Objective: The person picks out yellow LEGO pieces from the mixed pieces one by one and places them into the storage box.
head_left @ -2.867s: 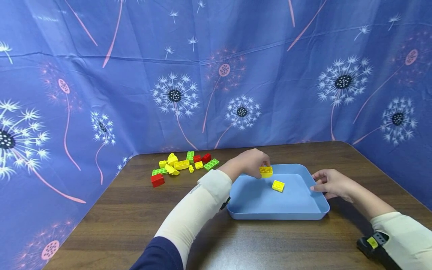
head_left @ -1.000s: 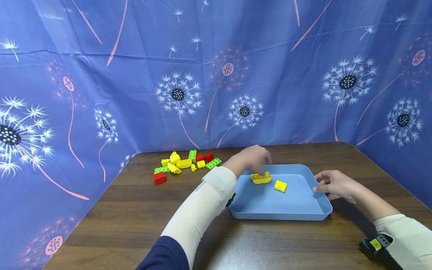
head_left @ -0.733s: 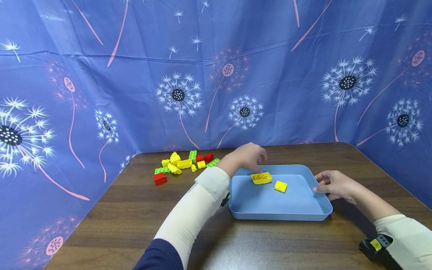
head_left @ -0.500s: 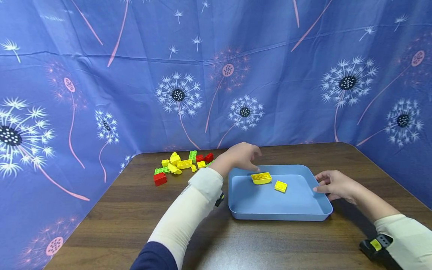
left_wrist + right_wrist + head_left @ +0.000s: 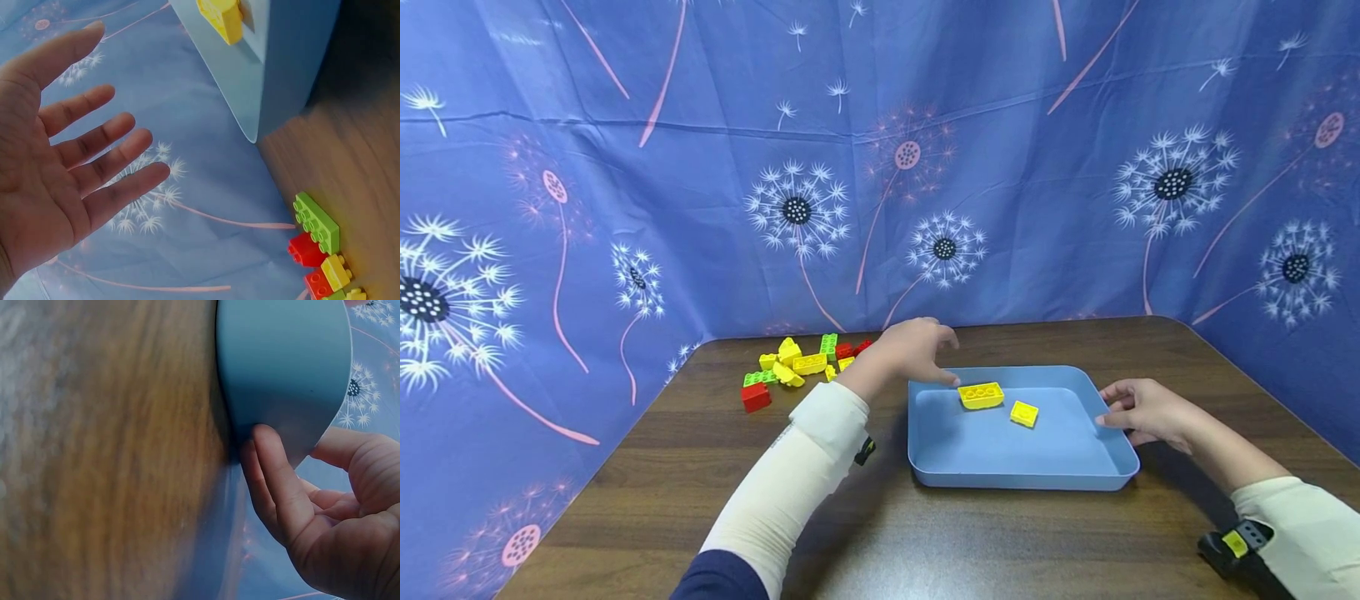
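Note:
My left hand (image 5: 910, 354) hovers near the far left corner of a shallow blue tray (image 5: 1037, 454), thumb and fingers spread. In the left wrist view that left hand (image 5: 56, 181) has a bare palm and holds nothing. My right hand (image 5: 1150, 412) grips the tray's right wall. The right wrist view has the right hand's fingers (image 5: 278, 469) against the outside of the tray (image 5: 287, 369), with the thumb over its rim. Inside the tray lie a longer yellow toy brick (image 5: 981, 397) and a small, squarish yellow brick (image 5: 1024, 414), apart from each other.
Loose toy bricks lie in a group at the back left: a long yellow brick (image 5: 809, 364), a green brick (image 5: 760, 378), a red brick (image 5: 756, 397) and several others, some partly behind my left hand. A blue flowered cloth (image 5: 865, 167) hangs behind the brown table (image 5: 700, 500).
My left hand has put the longer yellow brick down in the tray and let go. It has then drawn away to the left, fingers spreading. The right hand stays on the tray wall.

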A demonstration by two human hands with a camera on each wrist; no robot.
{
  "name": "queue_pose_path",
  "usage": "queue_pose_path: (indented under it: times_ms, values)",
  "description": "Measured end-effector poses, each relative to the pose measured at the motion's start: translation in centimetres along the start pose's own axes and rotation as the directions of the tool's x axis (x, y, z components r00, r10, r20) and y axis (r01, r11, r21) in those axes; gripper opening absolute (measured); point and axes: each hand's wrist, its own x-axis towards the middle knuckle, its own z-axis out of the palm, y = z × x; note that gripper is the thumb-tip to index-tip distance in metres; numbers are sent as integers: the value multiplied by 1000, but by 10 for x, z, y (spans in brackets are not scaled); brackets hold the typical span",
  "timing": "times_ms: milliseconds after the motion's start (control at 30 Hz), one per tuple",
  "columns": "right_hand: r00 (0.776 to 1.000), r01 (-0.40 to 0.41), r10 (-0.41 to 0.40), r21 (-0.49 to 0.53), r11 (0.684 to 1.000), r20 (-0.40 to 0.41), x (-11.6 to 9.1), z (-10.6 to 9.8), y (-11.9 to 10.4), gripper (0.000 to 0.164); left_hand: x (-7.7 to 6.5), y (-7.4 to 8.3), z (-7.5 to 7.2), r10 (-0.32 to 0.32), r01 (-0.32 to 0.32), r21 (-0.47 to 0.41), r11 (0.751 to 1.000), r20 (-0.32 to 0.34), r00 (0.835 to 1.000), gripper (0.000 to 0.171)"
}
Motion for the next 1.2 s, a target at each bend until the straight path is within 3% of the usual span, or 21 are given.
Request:
queue_pose_path:
  times_ms: [200, 633, 1200]
  values:
    - [1000, 8, -8, -1, 1000, 3, 0, -1, 1, 57, -13, -10, 5, -15, 15, 28, 1000, 10, 1000, 52]
    - [1000, -8, 8, 9, 1000, -3, -1, -1, 1, 58, -39, -42, 15, -42, 43, -26, 999, 23, 999, 52]
    - [1000, -1, 1, 17, 1000, 5, 0, 0, 2, 58, -69, -82, 30, -142, 145, -85, 986, 37, 989, 53]
